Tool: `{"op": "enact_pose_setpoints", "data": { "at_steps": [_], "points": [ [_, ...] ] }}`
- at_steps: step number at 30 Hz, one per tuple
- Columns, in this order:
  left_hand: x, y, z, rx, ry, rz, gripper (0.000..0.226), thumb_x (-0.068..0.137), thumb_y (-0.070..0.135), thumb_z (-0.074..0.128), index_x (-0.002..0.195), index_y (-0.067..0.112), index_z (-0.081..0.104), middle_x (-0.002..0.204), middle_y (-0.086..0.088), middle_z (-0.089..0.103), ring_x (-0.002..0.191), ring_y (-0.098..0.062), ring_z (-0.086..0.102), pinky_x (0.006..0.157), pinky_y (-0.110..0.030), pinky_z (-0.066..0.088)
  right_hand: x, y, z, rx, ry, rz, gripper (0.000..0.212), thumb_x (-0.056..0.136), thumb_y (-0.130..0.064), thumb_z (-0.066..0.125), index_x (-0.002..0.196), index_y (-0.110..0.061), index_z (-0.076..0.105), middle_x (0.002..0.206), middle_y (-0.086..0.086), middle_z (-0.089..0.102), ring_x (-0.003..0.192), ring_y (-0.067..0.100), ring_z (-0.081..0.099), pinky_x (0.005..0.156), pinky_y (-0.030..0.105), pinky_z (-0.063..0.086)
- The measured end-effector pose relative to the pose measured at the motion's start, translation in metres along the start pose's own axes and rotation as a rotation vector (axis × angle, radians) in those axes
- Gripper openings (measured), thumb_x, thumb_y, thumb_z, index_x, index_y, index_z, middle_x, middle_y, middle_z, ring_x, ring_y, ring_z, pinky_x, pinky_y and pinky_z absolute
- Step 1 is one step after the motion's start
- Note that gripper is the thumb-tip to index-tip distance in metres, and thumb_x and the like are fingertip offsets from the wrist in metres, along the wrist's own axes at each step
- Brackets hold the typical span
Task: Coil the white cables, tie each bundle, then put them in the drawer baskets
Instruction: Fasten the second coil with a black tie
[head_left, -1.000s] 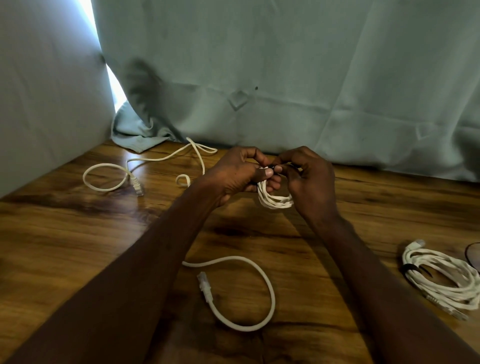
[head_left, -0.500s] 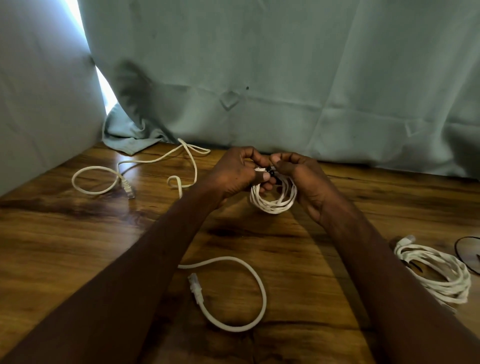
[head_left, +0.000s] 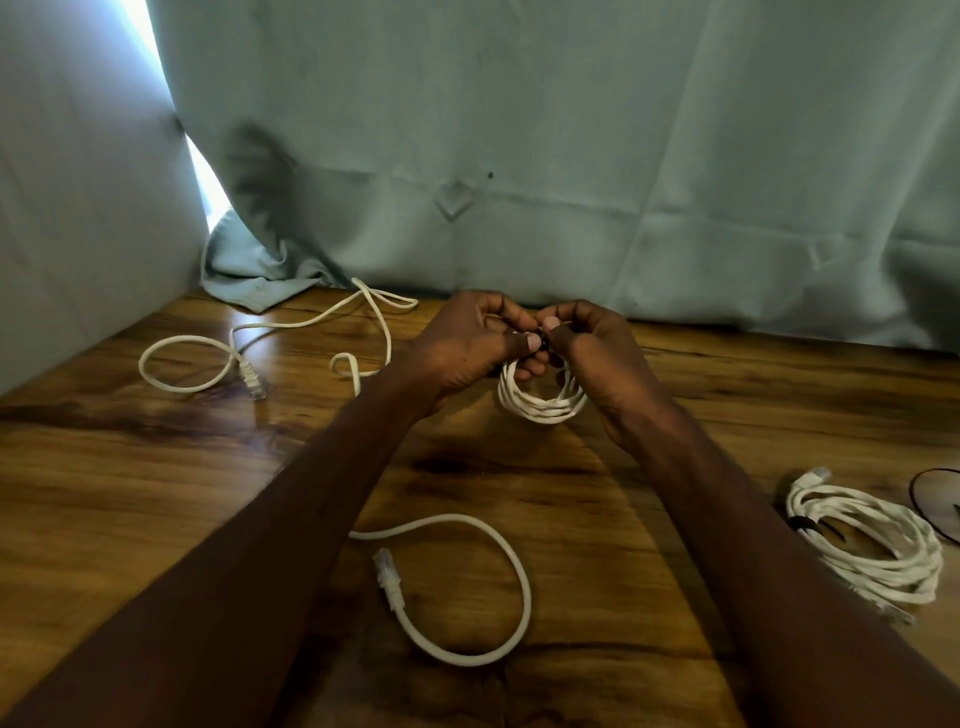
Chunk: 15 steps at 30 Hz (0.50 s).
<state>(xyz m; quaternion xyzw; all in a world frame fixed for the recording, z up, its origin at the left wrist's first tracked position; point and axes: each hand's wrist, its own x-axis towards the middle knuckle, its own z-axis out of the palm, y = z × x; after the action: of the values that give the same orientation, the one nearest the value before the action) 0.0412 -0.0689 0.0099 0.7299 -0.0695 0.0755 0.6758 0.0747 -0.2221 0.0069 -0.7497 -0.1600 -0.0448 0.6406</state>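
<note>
Nearest you, low in the frame's centre, a loose white cable (head_left: 511, 587) curls on the wooden table (head_left: 130, 493), its plug end (head_left: 389, 577) pointing up-frame; part of it runs under your left forearm. At the right edge lies a coiled white bundle (head_left: 867, 545) already bound with a dark tie (head_left: 805, 524), beside a thin dark loop (head_left: 930, 499) cut off by the frame. At mid-frame, your left hand (head_left: 462, 353) and right hand (head_left: 602, 358) both pinch the top of a small white coil (head_left: 540, 405) at a dark fastener between your thumbs; your fingers hide it. Farther left sprawls another uncoiled cable (head_left: 291, 332). Behind, a pale green curtain (head_left: 571, 156) drapes onto the tabletop.
</note>
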Motion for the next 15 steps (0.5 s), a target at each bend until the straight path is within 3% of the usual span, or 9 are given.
{"op": "enact_pose_setpoints", "data": {
  "at_steps": [5,10,15],
  "points": [
    [0.0,0.001,-0.008,-0.101,-0.066,-0.096,0.022,0.097,-0.002,0.061,0.118,-0.008,0.063,0.104,-0.029,0.074,0.088,-0.03,0.075,0.083,-0.039,0.063,0.001,0.001,-0.002,-0.027,0.049,-0.063,0.007,0.101,-0.008,0.063,0.102,-0.006,0.07,0.087,0.007,0.072,0.071,0.009,0.069,0.066,0.023,0.055],
    [-0.002,0.005,-0.013,-0.235,-0.16,-0.163,0.027,0.098,-0.007,0.054,0.124,-0.007,0.062,0.111,-0.031,0.071,0.099,-0.033,0.074,0.089,-0.039,0.061,0.003,0.004,-0.003,-0.07,0.082,-0.111,0.008,0.1,-0.009,0.065,0.101,-0.007,0.072,0.092,0.01,0.073,0.075,0.009,0.065,0.062,0.015,0.052],
    [-0.003,0.007,-0.013,-0.286,-0.135,-0.167,0.034,0.097,-0.009,0.055,0.131,-0.011,0.056,0.117,-0.034,0.068,0.101,-0.034,0.073,0.085,-0.037,0.063,0.01,0.009,-0.005,-0.034,0.109,-0.11,0.008,0.099,-0.01,0.067,0.099,-0.008,0.074,0.091,0.007,0.075,0.082,0.011,0.068,0.074,0.023,0.055]
  ]
}}
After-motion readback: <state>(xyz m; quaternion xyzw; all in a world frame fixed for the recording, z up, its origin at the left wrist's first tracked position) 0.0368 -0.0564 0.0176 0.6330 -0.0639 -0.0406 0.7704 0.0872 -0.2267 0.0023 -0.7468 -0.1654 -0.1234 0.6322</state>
